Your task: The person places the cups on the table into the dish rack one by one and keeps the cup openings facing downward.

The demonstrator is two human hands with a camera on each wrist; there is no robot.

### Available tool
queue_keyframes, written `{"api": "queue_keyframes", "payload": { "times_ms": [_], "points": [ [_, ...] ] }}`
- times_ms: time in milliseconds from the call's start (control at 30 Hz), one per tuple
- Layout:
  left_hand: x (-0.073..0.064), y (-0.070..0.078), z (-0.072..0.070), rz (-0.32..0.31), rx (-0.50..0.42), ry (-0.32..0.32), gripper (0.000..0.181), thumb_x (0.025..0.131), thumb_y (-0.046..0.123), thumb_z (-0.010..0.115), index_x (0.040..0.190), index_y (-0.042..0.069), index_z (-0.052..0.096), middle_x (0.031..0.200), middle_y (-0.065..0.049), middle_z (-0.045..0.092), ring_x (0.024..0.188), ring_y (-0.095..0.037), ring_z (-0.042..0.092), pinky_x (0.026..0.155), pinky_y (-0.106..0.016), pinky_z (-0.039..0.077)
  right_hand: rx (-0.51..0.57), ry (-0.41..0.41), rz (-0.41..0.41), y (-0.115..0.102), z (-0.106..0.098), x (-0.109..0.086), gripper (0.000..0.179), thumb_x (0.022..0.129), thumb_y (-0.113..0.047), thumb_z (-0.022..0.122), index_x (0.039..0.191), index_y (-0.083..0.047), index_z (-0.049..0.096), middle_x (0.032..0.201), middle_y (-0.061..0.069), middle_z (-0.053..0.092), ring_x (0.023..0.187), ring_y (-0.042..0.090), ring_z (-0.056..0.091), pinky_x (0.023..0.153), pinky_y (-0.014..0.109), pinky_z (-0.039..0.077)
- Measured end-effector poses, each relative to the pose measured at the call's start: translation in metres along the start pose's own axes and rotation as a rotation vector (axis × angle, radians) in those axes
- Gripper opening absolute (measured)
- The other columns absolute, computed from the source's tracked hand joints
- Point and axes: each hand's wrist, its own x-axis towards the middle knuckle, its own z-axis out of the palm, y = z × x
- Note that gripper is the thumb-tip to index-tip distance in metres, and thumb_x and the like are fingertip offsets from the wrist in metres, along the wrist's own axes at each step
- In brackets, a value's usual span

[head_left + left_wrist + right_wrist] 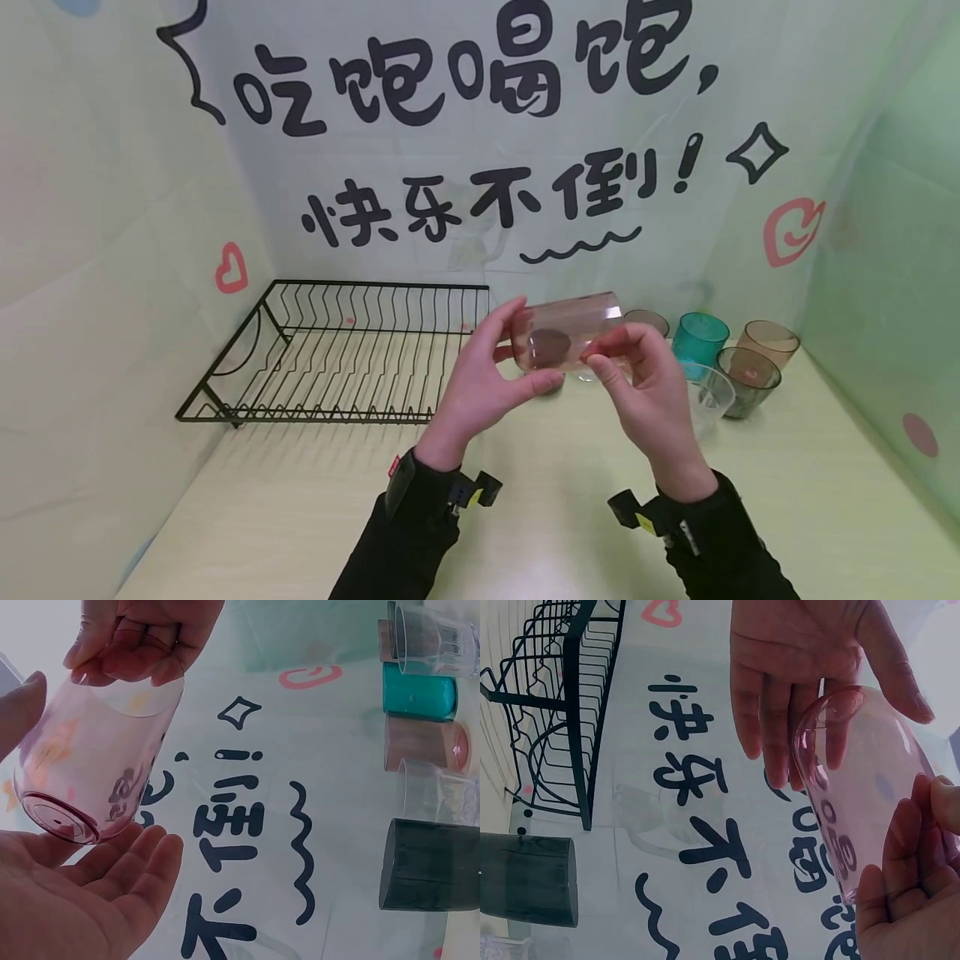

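A see-through pink drinking glass [573,315] is held up sideways above the table, between both hands. My right hand [648,396] pinches it at the rim end, with thumb and fingertips at the wall, as the left wrist view also shows. Around the base end, my left hand [480,375] lies with fingers extended and thumb apart, not curled round the glass. In the right wrist view, the left fingers [776,727] are close to the rounded base; whether they touch it I cannot tell.
A black wire dish rack [337,412] stands at the back left. At the back right are a teal glass [699,335], a grey glass [746,387], an amber glass [780,342] and a clear glass [716,396]. A dark glass [431,865] stands behind the hands.
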Motion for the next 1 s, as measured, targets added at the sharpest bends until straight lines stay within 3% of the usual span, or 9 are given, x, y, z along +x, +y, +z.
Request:
{"api": "queue_keyframes", "payload": {
  "times_ms": [167, 333, 500, 767, 1000],
  "points": [
    [0.002, 0.003, 0.001, -0.026, -0.085, -0.017, 0.080, 0.070, 0.034, 0.075, 0.136, 0.024, 0.032, 0.126, 0.002, 0.045, 0.109, -0.013, 0.046, 0.089, -0.029, 0.041, 0.018, 0.008, 0.012, 0.001, 0.003, 0.000, 0.025, 0.082, -0.006, 0.060, 0.104, -0.002, 0.049, 0.096, 0.008, 0.056, 0.088, 0.020, 0.056, 0.078, 0.026, 0.045],
    [0.001, 0.019, -0.002, -0.040, -0.195, -0.027, 0.073, 0.074, 0.019, 0.072, 0.135, 0.014, 0.033, 0.127, -0.008, 0.046, 0.109, -0.020, 0.049, 0.090, -0.031, 0.042, 0.029, 0.011, 0.019, 0.001, 0.005, 0.001, 0.025, 0.082, -0.007, 0.060, 0.105, -0.002, 0.049, 0.097, 0.008, 0.056, 0.088, 0.020, 0.055, 0.078, 0.026, 0.045],
    [-0.001, 0.028, -0.002, -0.060, -0.278, -0.011, 0.069, 0.076, 0.014, 0.070, 0.135, 0.013, 0.034, 0.126, -0.011, 0.046, 0.108, -0.022, 0.051, 0.087, -0.033, 0.044, 0.028, 0.015, 0.001, 0.001, 0.005, 0.001, 0.025, 0.082, -0.004, 0.059, 0.105, 0.000, 0.048, 0.096, 0.009, 0.056, 0.088, 0.020, 0.054, 0.079, 0.026, 0.044],
    [0.001, 0.007, 0.005, -0.063, -0.324, 0.044, 0.069, 0.074, 0.021, 0.072, 0.135, 0.023, 0.037, 0.126, -0.002, 0.047, 0.108, -0.020, 0.050, 0.086, -0.035, 0.045, 0.058, 0.030, 0.022, 0.000, 0.007, -0.001, 0.026, 0.083, -0.004, 0.058, 0.105, 0.001, 0.048, 0.096, 0.012, 0.055, 0.089, 0.020, 0.054, 0.079, 0.026, 0.045],
    [0.000, 0.007, 0.006, -0.055, -0.325, 0.082, 0.069, 0.074, 0.025, 0.072, 0.134, 0.023, 0.038, 0.124, -0.002, 0.047, 0.106, -0.021, 0.051, 0.086, -0.035, 0.045, 0.086, 0.035, 0.024, -0.001, 0.007, 0.000, 0.026, 0.083, -0.003, 0.058, 0.106, 0.001, 0.048, 0.095, 0.013, 0.055, 0.089, 0.022, 0.054, 0.079, 0.026, 0.045]
  ]
}}
